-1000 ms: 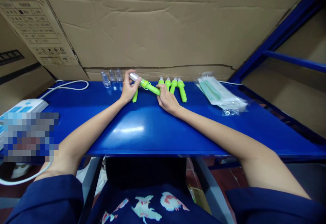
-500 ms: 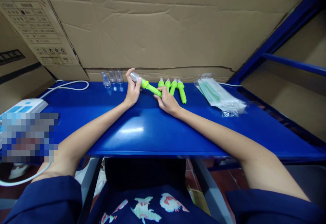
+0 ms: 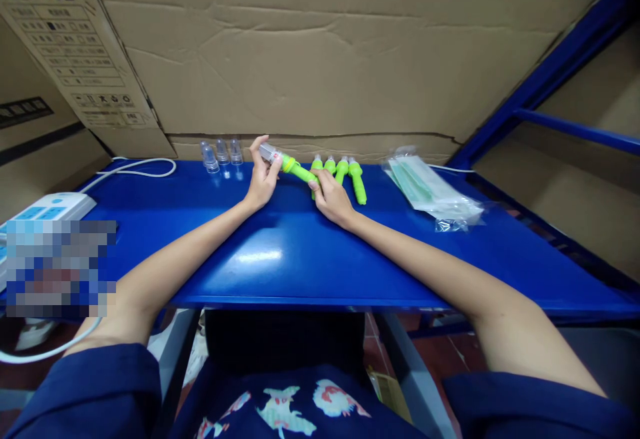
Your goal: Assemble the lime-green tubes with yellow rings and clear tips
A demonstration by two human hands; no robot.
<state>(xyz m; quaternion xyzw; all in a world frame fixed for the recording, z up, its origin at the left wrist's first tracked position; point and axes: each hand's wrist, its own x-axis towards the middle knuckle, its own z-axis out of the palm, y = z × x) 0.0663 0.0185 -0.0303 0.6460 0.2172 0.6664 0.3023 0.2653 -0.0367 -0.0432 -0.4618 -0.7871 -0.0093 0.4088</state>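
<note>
Both of my hands are on one lime-green, torch-shaped stick point(image 3: 300, 172) above the far part of the blue table, tilted with its capped end up to the left. My left hand point(image 3: 262, 182) is closed round the clear cap point(image 3: 269, 152) at that end. Fingers of my right hand point(image 3: 334, 198) grip the lower green end. Behind and beside the right hand stand or lean several similar green sticks point(image 3: 357, 184) with clear tips, partly hidden by it. Three loose clear caps point(image 3: 210, 159) stand left of my left hand.
Right of the sticks lies a clear plastic packet point(image 3: 433, 189) with pale green and white flat contents. A white power strip point(image 3: 57, 206) and its cable point(image 3: 145, 174) are at the left. Cardboard point(image 3: 320, 66) walls the back; a blue metal frame point(image 3: 530, 69) rises at right.
My right hand has shifted slightly right along the green stick. The left hand still holds the cap end, with the stick turned a little, and the view has moved slightly.
</note>
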